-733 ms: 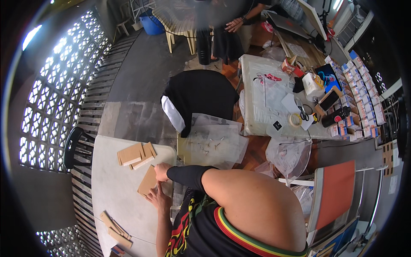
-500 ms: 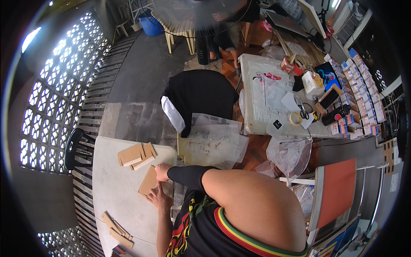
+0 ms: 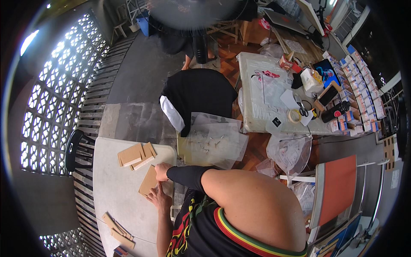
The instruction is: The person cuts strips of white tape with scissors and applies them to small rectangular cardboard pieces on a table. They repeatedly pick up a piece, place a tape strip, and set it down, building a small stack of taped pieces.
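Note:
A flat brown cardboard piece [image 3: 148, 181] lies on the white table [image 3: 124, 188] near its right edge. My left hand [image 3: 159, 198] rests at its lower edge, with the index finger stretched out toward my right hand and the other fingers apart. Curled into a fist, my right hand [image 3: 162, 172] presses at the cardboard's right side. Whatever its fingers hold is hidden. Just beyond sits a small stack of brown cardboard pieces [image 3: 132, 155]. More narrow cardboard pieces [image 3: 117, 228] lie at the near left of the table.
A black cloth [image 3: 201, 94] drapes over something ahead, beside clear plastic sheets [image 3: 214, 139] with small items on them. At right, a cluttered table [image 3: 261, 107] holds scissors [image 3: 304, 110], tape and rows of small boxes [image 3: 361, 92]. A black chair [image 3: 76, 150] stands left; an orange-backed chair [image 3: 336, 192] right.
In the background, a person in dark clothing has moved left, to stand before the blue bin and the pale stool. My hands and the cardboard look almost unchanged.

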### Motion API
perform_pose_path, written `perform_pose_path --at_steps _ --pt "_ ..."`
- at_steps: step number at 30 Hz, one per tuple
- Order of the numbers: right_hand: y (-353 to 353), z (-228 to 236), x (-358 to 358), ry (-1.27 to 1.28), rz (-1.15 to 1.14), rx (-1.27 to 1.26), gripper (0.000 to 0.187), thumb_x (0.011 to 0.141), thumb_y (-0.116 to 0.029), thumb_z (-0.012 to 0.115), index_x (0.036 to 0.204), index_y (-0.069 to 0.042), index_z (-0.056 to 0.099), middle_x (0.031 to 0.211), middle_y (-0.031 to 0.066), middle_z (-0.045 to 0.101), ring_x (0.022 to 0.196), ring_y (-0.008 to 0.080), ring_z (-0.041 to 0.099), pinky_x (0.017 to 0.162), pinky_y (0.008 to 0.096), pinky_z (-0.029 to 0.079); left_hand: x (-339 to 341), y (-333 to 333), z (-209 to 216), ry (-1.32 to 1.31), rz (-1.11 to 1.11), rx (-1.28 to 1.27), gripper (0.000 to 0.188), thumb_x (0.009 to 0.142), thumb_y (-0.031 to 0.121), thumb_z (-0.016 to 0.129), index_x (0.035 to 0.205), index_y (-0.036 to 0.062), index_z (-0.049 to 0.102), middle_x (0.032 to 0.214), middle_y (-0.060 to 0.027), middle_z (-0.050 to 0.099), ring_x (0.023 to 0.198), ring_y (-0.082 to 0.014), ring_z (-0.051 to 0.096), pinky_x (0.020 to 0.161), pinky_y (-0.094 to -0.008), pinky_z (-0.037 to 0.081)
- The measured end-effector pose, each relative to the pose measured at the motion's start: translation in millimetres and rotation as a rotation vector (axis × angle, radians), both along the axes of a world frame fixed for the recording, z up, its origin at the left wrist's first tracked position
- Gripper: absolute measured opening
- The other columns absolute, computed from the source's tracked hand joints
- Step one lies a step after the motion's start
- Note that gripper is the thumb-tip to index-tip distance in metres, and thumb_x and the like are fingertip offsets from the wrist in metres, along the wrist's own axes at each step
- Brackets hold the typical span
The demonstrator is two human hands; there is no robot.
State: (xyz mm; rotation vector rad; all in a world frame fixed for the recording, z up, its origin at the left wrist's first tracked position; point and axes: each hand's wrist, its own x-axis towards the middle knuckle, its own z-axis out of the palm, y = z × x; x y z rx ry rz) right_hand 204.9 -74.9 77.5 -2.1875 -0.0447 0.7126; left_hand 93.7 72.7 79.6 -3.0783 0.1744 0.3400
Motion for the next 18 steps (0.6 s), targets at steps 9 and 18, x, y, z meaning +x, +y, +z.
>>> perform_pose_path --at_steps 9,18 --pt "5.0 -1.8 -1.3 -0.007 -0.069 -0.013 0.015 0.065 -0.010 0.068 0.074 0.000 0.074 0.069 0.0193 0.071 0.076 0.0306 0.074 0.073 0.0381 0.059 0.9 3.2 -3.7 0.014 -0.008 0.016 0.086 0.071 0.014 0.065 0.153 0.0290 0.041 0.125 -0.0204 0.048 0.113 -0.0437 0.048 0.103 -0.0561 0.030" --pt "6.5 -1.4 -2.8 -0.081 -0.021 -0.056 0.027 0.063 -0.012 0.073 0.086 0.003 0.073 0.086 0.0249 0.072 0.089 0.0365 0.073 0.079 0.0410 0.058 0.4 5.1 -7.9 0.000 0.002 0.028 0.086 0.068 0.013 0.065 0.151 0.0300 0.046 0.125 -0.0179 0.049 0.112 -0.0399 0.048 0.104 -0.0544 0.030"
